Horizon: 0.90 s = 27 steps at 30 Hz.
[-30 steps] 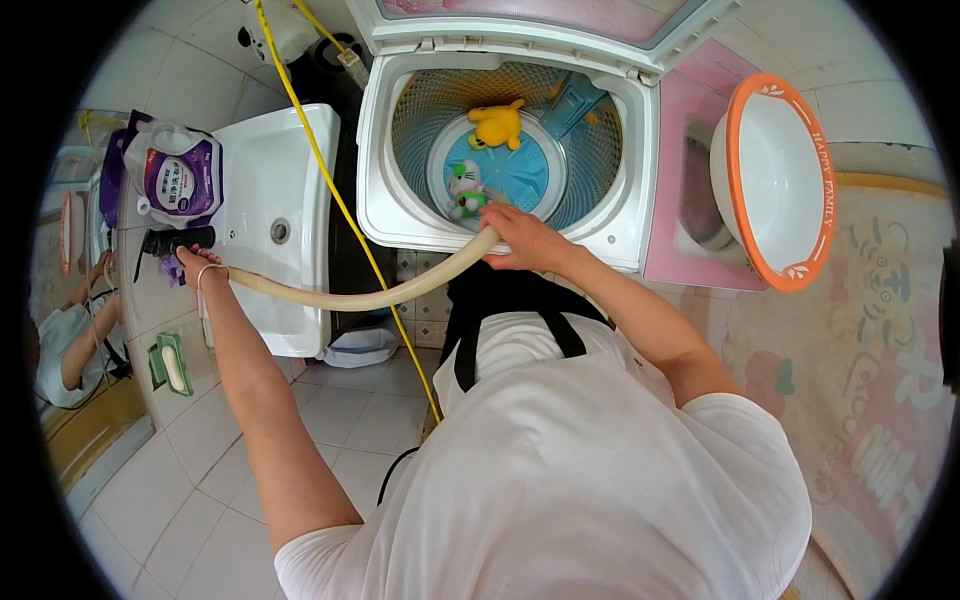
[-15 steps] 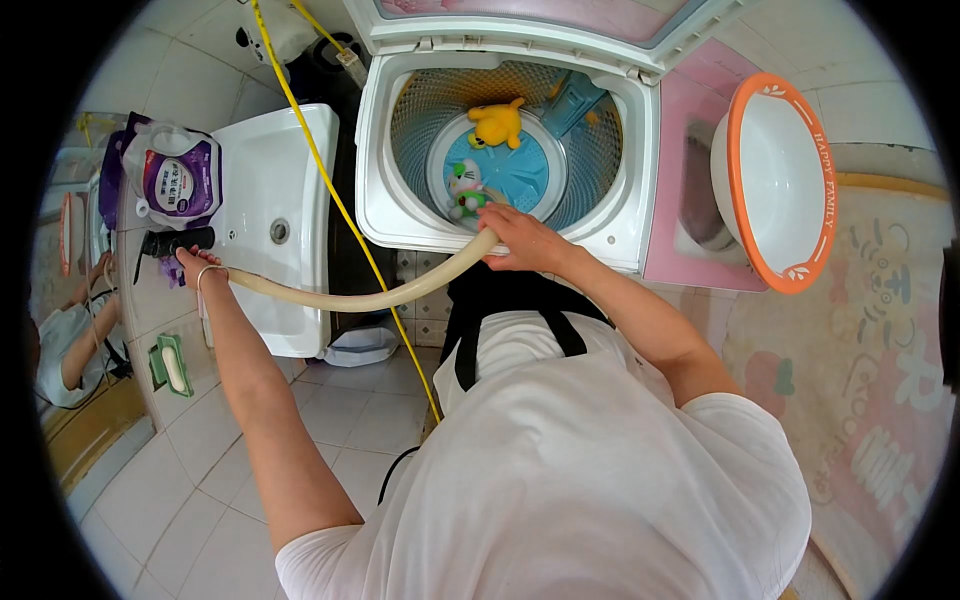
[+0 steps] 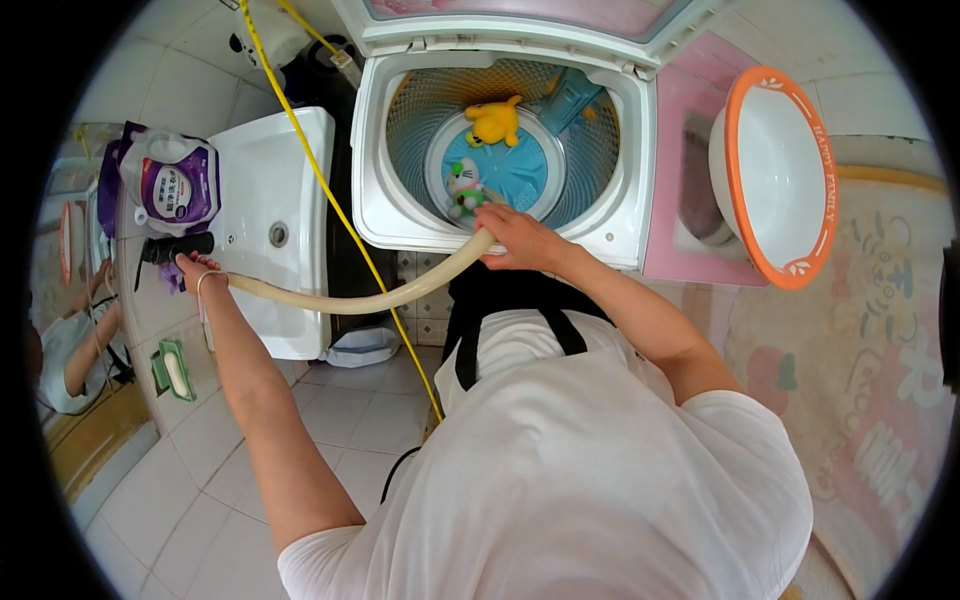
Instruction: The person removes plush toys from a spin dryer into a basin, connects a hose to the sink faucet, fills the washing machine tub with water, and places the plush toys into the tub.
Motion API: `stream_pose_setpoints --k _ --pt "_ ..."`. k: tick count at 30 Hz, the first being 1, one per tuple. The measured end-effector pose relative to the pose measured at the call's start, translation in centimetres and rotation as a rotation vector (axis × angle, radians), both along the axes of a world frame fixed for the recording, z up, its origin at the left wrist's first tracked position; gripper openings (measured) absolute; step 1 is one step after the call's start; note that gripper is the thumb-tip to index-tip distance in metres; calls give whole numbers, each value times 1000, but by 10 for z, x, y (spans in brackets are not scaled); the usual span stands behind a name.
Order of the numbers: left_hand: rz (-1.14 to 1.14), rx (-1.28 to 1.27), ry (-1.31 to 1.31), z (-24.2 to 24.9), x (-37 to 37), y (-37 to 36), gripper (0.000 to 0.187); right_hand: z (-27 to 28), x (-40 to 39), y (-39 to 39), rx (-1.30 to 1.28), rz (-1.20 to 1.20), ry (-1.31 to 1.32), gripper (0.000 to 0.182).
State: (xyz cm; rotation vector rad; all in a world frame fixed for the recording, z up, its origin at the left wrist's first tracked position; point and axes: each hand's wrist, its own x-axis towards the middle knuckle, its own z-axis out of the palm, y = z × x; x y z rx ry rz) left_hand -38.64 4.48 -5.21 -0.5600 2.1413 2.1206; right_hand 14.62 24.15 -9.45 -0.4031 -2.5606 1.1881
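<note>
My right hand is closed round one end of a cream-coloured hose, at the front rim of the open washing machine. Inside its tub lie a yellow plush toy and a white-and-green plush toy, on the blue bottom disc. From there the hose sags leftward across the front of the white sink. My left hand is closed round the hose's other end, beside a black tap; the fingers partly hide where hose and tap meet.
A yellow cord crosses the sink's right side. A purple-and-white detergent bag stands behind the tap, with a green soap dish nearer me. To the right, an orange-rimmed basin rests on the machine's pink part. The lid is raised.
The camera view has shifted very slightly. My left fingers have moved a little beside the tap; my right hand keeps its place at the tub rim with the hose.
</note>
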Motion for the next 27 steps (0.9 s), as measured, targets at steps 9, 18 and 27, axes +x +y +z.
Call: stream_pose_setpoints --k 9,18,27 --pt "-13 -25 4 -1 0 -1 38 -3 0 0 57 3 33 43" --pt "-6 -33 -13 3 4 1 39 -5 -1 0 41 8 4 43" --pt "-6 -29 -17 5 7 3 39 -8 0 -1 44 8 2 43"
